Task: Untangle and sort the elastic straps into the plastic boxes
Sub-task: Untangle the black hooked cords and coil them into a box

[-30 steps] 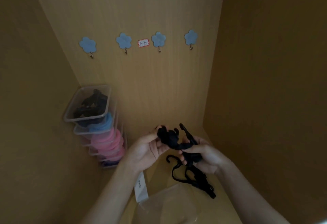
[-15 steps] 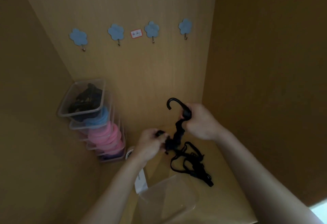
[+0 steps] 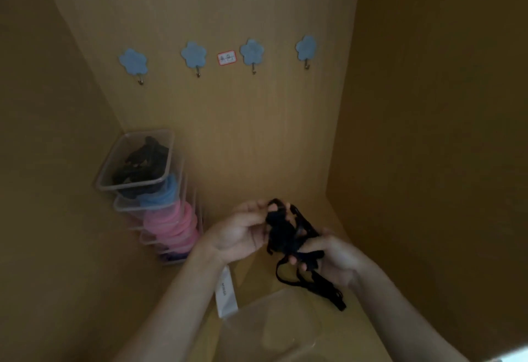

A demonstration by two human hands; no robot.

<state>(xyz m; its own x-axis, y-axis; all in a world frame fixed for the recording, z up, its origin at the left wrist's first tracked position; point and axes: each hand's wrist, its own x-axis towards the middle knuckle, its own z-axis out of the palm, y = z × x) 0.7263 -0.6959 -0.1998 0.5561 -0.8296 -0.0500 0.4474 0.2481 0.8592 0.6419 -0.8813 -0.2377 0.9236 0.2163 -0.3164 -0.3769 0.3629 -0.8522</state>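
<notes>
One tangle of straps hanging lower centre: left hand pinching top, right hand clutching loops.

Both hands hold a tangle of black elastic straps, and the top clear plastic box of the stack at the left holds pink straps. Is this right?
Not quite. The head view shows black straps in the top clear plastic box; the pink straps lie in lower boxes. The left hand and the right hand do hold the tangle of black elastic straps.
</notes>
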